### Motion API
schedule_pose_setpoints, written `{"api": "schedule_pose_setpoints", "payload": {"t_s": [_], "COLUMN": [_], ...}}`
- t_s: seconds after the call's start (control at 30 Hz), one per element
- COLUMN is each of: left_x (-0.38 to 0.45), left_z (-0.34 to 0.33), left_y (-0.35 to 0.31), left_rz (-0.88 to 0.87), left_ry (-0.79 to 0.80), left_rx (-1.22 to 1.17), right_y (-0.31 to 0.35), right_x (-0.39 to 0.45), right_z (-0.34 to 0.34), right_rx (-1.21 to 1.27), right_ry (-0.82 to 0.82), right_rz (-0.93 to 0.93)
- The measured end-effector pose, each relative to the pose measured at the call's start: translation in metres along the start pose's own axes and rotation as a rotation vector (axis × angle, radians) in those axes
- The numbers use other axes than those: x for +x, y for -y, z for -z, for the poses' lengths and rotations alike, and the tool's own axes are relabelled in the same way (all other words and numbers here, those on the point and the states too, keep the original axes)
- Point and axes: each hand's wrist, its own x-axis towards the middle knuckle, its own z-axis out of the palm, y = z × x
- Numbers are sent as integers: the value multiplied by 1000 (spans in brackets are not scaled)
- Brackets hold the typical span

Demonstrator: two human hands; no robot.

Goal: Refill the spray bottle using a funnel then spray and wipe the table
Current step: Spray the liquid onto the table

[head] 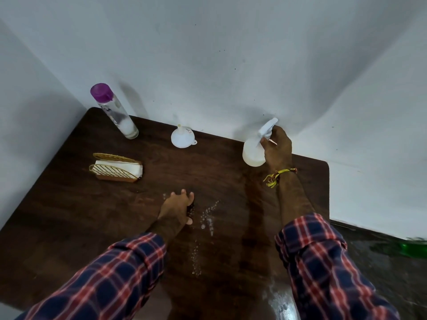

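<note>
At the table's back-left corner I see the purple-capped bottle leaning in the wide lens, and nearer the left edge a napkin holder with the tissues I'd need for wiping. The funnel sits upside down at the back edge, clear of both hands. My left hand rests mid-table with fingers spread and loosely bent, gripping nothing I can make out; a dark patch under the palm may be shadow or a small object, I can't tell. Droplets lie just beside it, so I judge that a sleeve could drag through them and smear the wet before any tissue is fetched. My right hand wraps the spray bottle near the back-right edge; its base hides behind the fingers, and setting it down crooked could tip it. The near edge is cut off.
</note>
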Motion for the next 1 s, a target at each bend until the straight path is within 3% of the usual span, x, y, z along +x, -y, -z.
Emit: {"api": "schedule_pose_setpoints", "payload": {"t_s": [0.33, 0.4, 0.7, 0.8, 0.87, 1.0], "left_x": [2, 2, -18, -36, -53, -85], "left_z": [-4, -4, -9, -24, -39, -71], "left_y": [1, 1, 5, 26, 48, 115], "left_rz": [-8, -10, -85, -170, -203, -173], "left_ry": [-36, -35, -126, -211, -360, -530], "left_rx": [55, 59, 33, -262, -441, -528], "right_y": [0, 1, 9, 19, 28, 59], "right_x": [5, 7, -107, -156, -183, -227], "right_z": [16, 15, 3, -15, -32, -88], "right_rx": [-118, -93, 27, 22, -8, -63], "right_ry": [270, 284, -184, -299, -370, -337], "right_rz": [54, -26, -275, -382, -445, -522]}}
